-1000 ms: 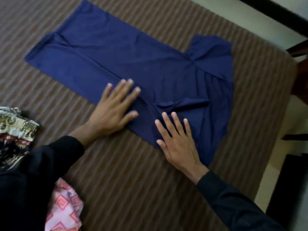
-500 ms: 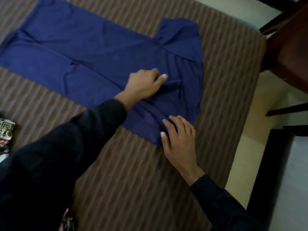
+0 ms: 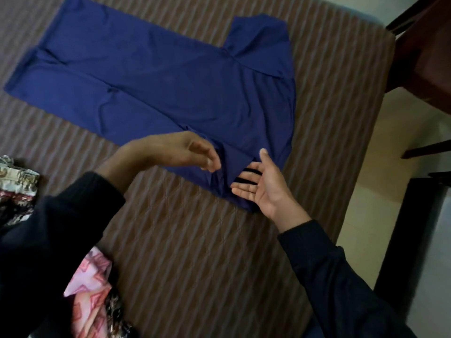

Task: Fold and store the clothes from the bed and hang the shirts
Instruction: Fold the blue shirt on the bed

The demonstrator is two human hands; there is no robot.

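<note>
Here, blue shirt [image 3: 170,76] spread flat on striped bed [image 3: 195,252], left hand [image 3: 180,152] loosely curled above its near edge, grasping nothing, right hand [image 3: 258,186] palm-up, fingers straight, slipped under the shirt's corner

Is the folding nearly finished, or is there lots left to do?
Lots left. Done: the blue garment is spread flat on the striped bed. In hand: the right hand, palm up, has its fingers slipped under the garment's near edge; the left hand hovers beside it with nothing visibly gripped. Left: finishing this fold, plus the patterned clothes and pink cloth waiting at the left.
</note>
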